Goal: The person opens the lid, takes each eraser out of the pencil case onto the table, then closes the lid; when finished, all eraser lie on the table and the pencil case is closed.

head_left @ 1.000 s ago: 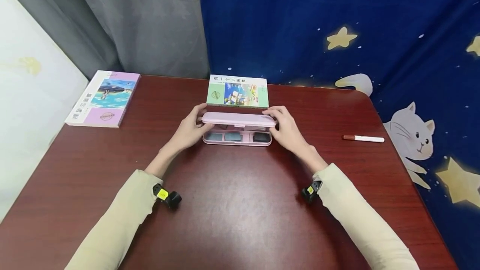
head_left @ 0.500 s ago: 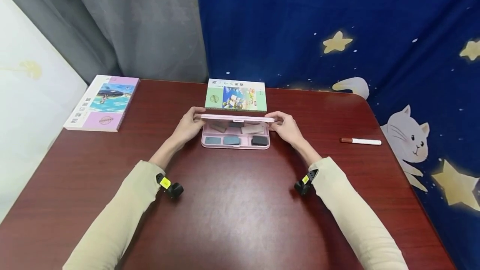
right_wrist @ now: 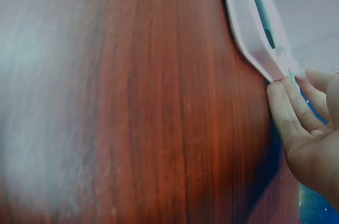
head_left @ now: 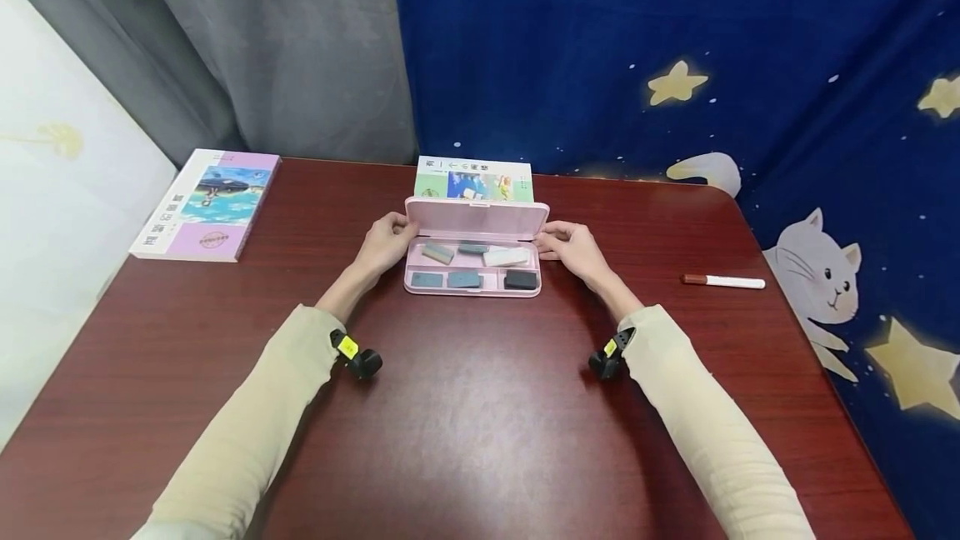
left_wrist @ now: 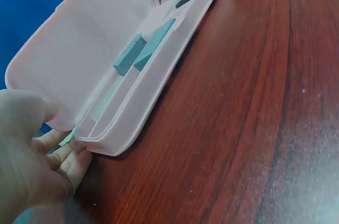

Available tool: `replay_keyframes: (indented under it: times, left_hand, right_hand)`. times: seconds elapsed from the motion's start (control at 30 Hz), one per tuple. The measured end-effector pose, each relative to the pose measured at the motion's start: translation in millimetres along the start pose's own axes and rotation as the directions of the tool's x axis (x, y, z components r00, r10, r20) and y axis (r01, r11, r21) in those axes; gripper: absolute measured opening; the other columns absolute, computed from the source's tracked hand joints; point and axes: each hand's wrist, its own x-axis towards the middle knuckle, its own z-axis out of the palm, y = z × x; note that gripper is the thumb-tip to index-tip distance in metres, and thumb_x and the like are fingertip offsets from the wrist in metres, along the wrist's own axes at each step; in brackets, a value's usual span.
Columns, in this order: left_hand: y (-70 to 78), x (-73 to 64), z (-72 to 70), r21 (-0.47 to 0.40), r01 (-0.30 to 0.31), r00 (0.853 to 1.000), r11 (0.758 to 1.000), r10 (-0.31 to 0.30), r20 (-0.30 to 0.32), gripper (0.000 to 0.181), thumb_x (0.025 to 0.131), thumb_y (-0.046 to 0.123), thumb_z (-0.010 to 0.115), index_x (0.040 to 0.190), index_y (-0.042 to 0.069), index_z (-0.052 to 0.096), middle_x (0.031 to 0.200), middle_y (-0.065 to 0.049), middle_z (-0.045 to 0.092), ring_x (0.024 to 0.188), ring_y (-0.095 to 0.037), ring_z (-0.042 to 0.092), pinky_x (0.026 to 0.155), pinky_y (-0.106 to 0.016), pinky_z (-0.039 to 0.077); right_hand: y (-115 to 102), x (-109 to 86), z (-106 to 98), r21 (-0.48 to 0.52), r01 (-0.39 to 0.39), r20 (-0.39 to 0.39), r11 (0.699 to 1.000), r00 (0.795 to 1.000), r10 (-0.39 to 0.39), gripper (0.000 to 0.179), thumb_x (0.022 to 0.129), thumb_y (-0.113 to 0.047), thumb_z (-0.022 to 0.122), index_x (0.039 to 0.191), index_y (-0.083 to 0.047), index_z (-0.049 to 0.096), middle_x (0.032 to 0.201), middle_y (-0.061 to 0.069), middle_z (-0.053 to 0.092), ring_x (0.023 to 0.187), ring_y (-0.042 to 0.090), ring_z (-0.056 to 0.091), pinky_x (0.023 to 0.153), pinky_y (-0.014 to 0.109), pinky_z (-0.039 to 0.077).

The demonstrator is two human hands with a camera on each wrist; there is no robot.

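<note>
A pink pencil case (head_left: 472, 292) lies on the table with its lid (head_left: 476, 219) tilted up. Several eraser-like blocks sit in its two rows: grey-blue ones such as this block (head_left: 464, 279), a white block (head_left: 506, 257) and a black block (head_left: 521, 279). My left hand (head_left: 386, 242) grips the lid's left corner near the hinge; its thumb lies on the lid's inner side in the left wrist view. At the other end my right hand (head_left: 573, 250) holds the lid's right corner, and its fingers (right_wrist: 288, 110) touch the case's end in the right wrist view.
Behind the raised lid lies a green-and-white book (head_left: 474, 180), partly hidden. A purple-and-white book (head_left: 206, 205) lies at the table's back left. A white marker with a red-brown cap (head_left: 723, 282) is on the right. Curtains hang behind the table (head_left: 480, 407).
The lid has swung up and back from nearly closed to leaning open, so the blocks in the back row show. Both hands have stayed at the case's ends, turning with the lid.
</note>
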Motion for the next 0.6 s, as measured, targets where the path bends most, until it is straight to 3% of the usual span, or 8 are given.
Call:
replay_keyframes:
  times: [0.13,0.27,0.33,0.47,0.6]
  left_hand:
    - [-2.4,-4.0,-0.5,-0.014,-0.033,0.999,0.999,0.033,0.017,0.041,0.100,0.024,0.050,0.129,-0.005,0.043,0.110,-0.022,0.057,0.101,-0.029,0.056,0.087,-0.036,0.046]
    - [-7.3,-14.0,-0.7,-0.042,-0.133,0.989,0.990,0.136,0.064,0.053,0.097,0.016,0.056,0.137,-0.004,0.028,0.120,-0.027,0.053,0.113,-0.035,0.054,0.097,-0.044,0.044]
    - [-10.3,-19.1,-1.7,-0.041,-0.199,0.975,0.979,0.202,0.092,0.061,0.095,0.012,0.060,0.140,-0.004,0.022,0.125,-0.028,0.049,0.117,-0.037,0.051,0.100,-0.046,0.043]
    - [-16.2,-27.8,-5.1,-0.014,-0.329,0.934,0.944,0.327,0.145,0.077,0.088,0.007,0.069,0.144,-0.002,0.017,0.133,-0.028,0.041,0.121,-0.039,0.047,0.101,-0.050,0.041]
    - [-22.6,-34.5,-8.3,-0.006,-0.402,0.896,0.916,0.395,0.204,0.093,0.080,0.004,0.078,0.149,0.000,0.015,0.140,-0.026,0.034,0.123,-0.038,0.044,0.102,-0.050,0.040]
  right_hand:
    - [-3,2.5,2,-0.022,-0.039,-0.036,0.999,0.999,0.038,0.029,0.096,-0.003,0.057,0.117,0.017,0.058,0.103,0.035,0.063,0.077,0.016,0.067,0.080,0.039,0.056]
    - [-8,3.0,4,-0.030,-0.081,-0.079,0.996,0.994,0.078,0.029,0.096,-0.006,0.058,0.115,0.017,0.059,0.100,0.032,0.065,0.073,0.016,0.068,0.078,0.038,0.056]
    - [-10,3.0,5,-0.015,-0.097,-0.091,0.995,0.991,0.096,0.028,0.095,-0.006,0.059,0.113,0.016,0.061,0.095,0.028,0.067,0.070,0.015,0.068,0.075,0.036,0.057]
    - [-14,2.6,7,0.038,-0.117,-0.105,0.992,0.987,0.121,0.022,0.093,-0.005,0.061,0.106,0.014,0.065,0.082,0.018,0.070,0.065,0.013,0.068,0.068,0.031,0.058]
    - [-14,2.5,9,0.048,-0.145,-0.123,0.988,0.981,0.150,0.021,0.093,-0.005,0.061,0.104,0.012,0.066,0.078,0.015,0.070,0.064,0.013,0.068,0.065,0.031,0.058]
